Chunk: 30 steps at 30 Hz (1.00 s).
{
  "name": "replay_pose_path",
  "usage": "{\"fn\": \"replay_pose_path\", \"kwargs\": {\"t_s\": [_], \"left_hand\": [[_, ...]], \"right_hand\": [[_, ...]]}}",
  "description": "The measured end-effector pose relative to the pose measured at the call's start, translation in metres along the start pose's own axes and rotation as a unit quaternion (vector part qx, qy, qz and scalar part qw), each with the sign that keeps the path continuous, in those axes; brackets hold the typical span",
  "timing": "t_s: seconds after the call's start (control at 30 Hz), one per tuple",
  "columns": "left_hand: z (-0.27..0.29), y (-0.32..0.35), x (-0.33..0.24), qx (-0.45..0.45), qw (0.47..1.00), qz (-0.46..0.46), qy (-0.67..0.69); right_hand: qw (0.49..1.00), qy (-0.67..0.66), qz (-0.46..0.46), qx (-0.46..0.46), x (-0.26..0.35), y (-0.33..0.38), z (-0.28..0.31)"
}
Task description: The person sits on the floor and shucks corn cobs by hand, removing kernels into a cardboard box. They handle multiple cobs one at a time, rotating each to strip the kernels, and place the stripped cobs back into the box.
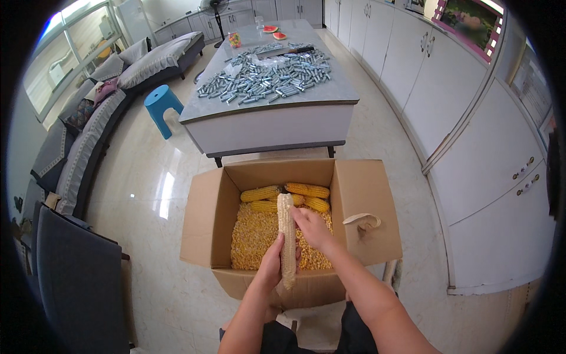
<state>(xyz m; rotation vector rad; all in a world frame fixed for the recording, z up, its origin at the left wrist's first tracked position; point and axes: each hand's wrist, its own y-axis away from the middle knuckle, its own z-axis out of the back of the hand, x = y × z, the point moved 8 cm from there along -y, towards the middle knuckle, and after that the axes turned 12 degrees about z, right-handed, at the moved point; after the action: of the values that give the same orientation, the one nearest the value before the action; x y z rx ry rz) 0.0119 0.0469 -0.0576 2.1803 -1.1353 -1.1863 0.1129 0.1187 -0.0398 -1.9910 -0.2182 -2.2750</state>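
A pale corn cob [286,236], mostly stripped of its kernels, stands nearly upright above an open cardboard box [197,221]. Its lower half is wrapped by my left hand [273,259], thumb along the cob's left side. Higher up, my right hand [312,227] is closed against the cob's right side; its underside fingers are partly hidden. Inside the box lies a deep layer of loose yellow kernels [250,239]. Several whole yellow ears of corn [308,190] rest on the kernels along the far wall.
Beyond the box stands a table [265,112] covered with many metal bolts [277,82], a large knife [277,52] and watermelon slices [279,36]. A blue stool [162,106] and grey sofa [88,141] are left. White cabinets [424,88] line the right. A dark chair [76,277] stands near left.
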Motion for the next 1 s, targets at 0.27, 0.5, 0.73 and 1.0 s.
{"fn": "replay_pose_path", "kwargs": {"t_s": [0.27,0.5,0.73,1.0], "left_hand": [[0.009,0.0,-0.022,-0.108,0.98,-0.144,-0.086],[-0.008,0.013,-0.038,-0.126,0.941,-0.26,-0.174],[0.006,0.006,-0.036,-0.166,0.963,-0.186,-0.101],[0.001,-0.002,-0.023,-0.186,0.96,-0.131,-0.162]], "right_hand": [[0.999,-0.017,0.019,0.032,0.001,0.01,-0.019],[0.901,-0.402,-0.162,-0.011,-0.021,0.015,-0.008],[0.86,-0.498,-0.102,-0.049,0.008,0.031,0.055],[0.903,-0.346,-0.045,-0.251,-0.018,0.126,0.231]]}}
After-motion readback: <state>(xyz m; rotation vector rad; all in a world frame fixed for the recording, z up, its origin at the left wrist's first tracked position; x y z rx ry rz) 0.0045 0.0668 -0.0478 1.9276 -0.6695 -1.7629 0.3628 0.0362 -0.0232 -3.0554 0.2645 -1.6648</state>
